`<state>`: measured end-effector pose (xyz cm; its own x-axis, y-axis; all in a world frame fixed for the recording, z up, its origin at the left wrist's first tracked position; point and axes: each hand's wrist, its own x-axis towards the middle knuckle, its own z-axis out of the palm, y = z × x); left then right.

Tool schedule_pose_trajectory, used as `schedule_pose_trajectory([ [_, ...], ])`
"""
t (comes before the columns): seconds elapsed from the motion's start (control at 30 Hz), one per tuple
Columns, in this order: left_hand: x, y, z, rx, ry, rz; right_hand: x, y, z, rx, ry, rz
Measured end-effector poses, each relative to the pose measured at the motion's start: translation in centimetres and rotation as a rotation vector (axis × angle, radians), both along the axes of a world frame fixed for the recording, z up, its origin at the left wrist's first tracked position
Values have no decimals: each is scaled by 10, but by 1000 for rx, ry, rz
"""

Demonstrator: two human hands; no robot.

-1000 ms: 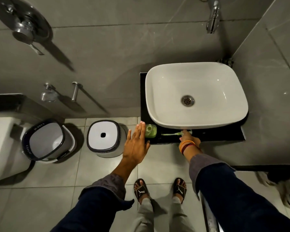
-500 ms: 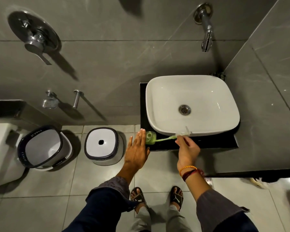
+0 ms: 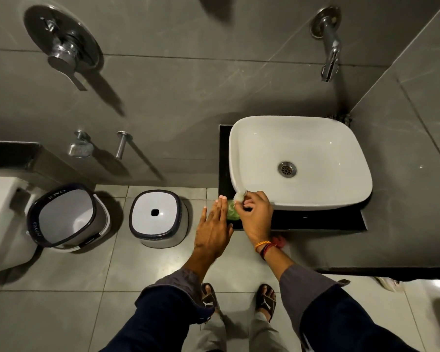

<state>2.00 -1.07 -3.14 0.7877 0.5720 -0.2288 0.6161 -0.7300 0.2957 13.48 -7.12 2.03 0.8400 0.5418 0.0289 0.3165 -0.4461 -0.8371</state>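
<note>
A grey tiled wall (image 3: 188, 110) is filling the top of the view, and a pale tiled floor (image 3: 74, 301) is running beneath it; a white rectangular ceramic basin (image 3: 315, 148) is sitting on a black stone counter (image 3: 315, 222) in the right corner; a white toilet (image 3: 0, 219) is showing at the left edge. Beside it, a white plastic bucket with a dark rim (image 3: 61, 212) is standing on the floor, and a white square stool with a dark edge (image 3: 163, 224) is standing between the bucket and the counter. A round chrome mixer (image 3: 61, 52) is jutting from the wall at upper left; a chrome tap (image 3: 329, 47) is hanging above the basin.

The person is standing in black sandals (image 3: 266, 301), both arms reaching to the counter's near left corner. The left hand (image 3: 212, 232) is lying open, fingers straight and together, just beside the left side of a small green translucent container (image 3: 231, 213); whether it is touching I cannot tell. The right hand (image 3: 257, 214), wearing orange and red wrist threads (image 3: 264, 246), is curling its fingers and pinching a small whitish piece (image 3: 240, 196), too blurred to name. That piece is sitting at the basin's near left corner, right above the green container, which is standing on the counter's left front edge, partly covered by the right hand.
</note>
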Motion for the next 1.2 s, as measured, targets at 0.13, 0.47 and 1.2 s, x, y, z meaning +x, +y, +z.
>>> schedule_pose_trajectory([
  [0.13, 0, 0, -1, 2, 11, -4, -10, 8, -10, -185, -19, 63],
  [0.47, 0, -1, 0, 19, 18, -14, -18, 8, -6, -216, -9, -5],
  [1.2, -6, 4, -2, 18, 13, -54, -19, 12, -4, -276, 6, 33],
])
